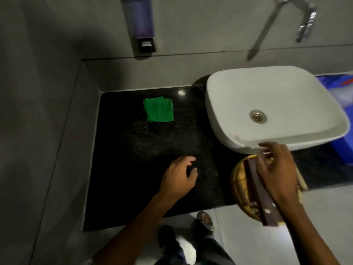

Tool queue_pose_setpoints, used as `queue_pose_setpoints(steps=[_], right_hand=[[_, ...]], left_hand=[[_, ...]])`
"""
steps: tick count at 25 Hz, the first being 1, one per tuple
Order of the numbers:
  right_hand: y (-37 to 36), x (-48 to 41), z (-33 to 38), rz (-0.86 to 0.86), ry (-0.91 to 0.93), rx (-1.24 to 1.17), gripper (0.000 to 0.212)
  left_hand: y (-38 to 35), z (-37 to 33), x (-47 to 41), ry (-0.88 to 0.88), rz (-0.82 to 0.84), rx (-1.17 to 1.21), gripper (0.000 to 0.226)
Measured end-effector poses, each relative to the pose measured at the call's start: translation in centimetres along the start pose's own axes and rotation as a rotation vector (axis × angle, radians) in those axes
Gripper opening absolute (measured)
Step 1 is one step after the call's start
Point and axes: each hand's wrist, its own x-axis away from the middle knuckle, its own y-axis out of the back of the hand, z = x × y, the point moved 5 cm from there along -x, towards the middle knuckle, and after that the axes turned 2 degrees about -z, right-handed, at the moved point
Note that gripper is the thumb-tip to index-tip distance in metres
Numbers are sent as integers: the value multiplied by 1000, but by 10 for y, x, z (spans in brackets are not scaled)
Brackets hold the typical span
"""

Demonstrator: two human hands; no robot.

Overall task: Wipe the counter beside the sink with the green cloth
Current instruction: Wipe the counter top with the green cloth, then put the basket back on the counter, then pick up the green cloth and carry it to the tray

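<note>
A folded green cloth [158, 109] lies on the black speckled counter [133, 159], near its back edge and left of the white basin sink [275, 106]. My left hand [179, 178] hovers low over the counter's front middle, fingers loosely curled, holding nothing, well in front of the cloth. My right hand [277, 169] is over a round yellow basket [238, 184] at the counter's front right, with fingers spread above a dark flat box [261, 196] that lies in it. Whether it grips the box I cannot tell.
A soap dispenser [142, 25] hangs on the grey wall above the counter. A chrome tap [305, 23] sticks out above the sink. Blue plastic [342, 119] sits to the sink's right. My feet [204, 220] stand on the pale floor below the counter edge.
</note>
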Motion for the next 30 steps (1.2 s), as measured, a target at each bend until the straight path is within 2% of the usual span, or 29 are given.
queue_pose_setpoints(steps=[2, 3, 6, 9, 11, 14, 16, 18, 20, 23, 26, 28, 30], right_hand=[[29, 0, -71, 102, -265, 273, 28], [35, 3, -99, 195, -386, 314, 30], [29, 13, -140, 413, -557, 115, 22], [29, 21, -145, 438, -609, -48, 21], [35, 23, -132, 421, -644, -194, 18], [26, 25, -87, 515, -627, -360, 17], [-2, 31, -48, 606, -614, -451, 14], [-43, 33, -5, 670, -592, -520, 20], [-83, 28, 38, 664, -555, -582, 24], [-129, 15, 88, 730, -416, -457, 20], [-155, -5, 101, 847, -299, -274, 21], [-162, -41, 110, 711, -207, -212, 32], [-178, -85, 127, 526, -189, -269, 35]], left_hand=[[-39, -29, 12, 46, 221, 215, 40], [-55, -39, 16, 66, 310, 281, 44], [-87, -58, 23, 125, 465, 373, 53], [-106, -67, 28, 192, 540, 461, 55], [-100, -62, 29, 251, 445, 515, 49], [-48, -31, 27, 309, 141, 521, 35], [3, 0, 27, 327, -70, 371, 30], [56, 29, 31, 372, -272, 214, 28], [98, 55, 35, 424, -407, 189, 27], [134, 89, 40, 492, -458, 196, 29], [138, 105, 40, 532, -435, 193, 33], [136, 110, 38, 536, -440, 192, 33], [135, 113, 38, 541, -449, 207, 33]])
